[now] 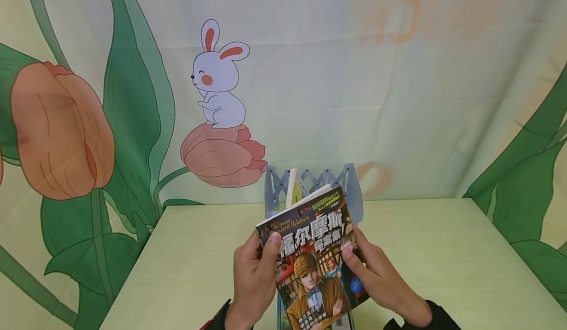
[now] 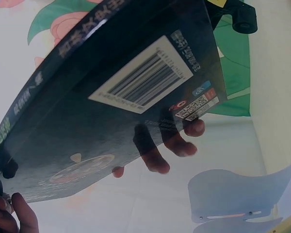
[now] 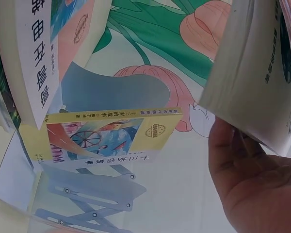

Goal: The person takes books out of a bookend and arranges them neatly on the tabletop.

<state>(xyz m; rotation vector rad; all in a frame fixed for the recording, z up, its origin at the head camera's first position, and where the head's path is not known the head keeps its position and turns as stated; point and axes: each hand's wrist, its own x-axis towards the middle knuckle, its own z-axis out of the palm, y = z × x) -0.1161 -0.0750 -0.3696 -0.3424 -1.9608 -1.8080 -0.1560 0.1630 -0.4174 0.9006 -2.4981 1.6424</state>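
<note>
A dark-covered paperback book with a man in a checked cap on its front is held tilted above the table. My left hand grips its left edge, thumb on the front cover. At the right edge my right hand pinches the book, thumb on the cover. The left wrist view shows the back cover with a barcode; fingertips lie near its edge. In the right wrist view, page edges rise above the right hand. Behind the book stands a blue-grey folding book rack.
A yellow book stands upright in the rack. More books, partly hidden by the held one in the head view, are near the table's front. The pale table backs onto a curtain printed with tulips and a rabbit.
</note>
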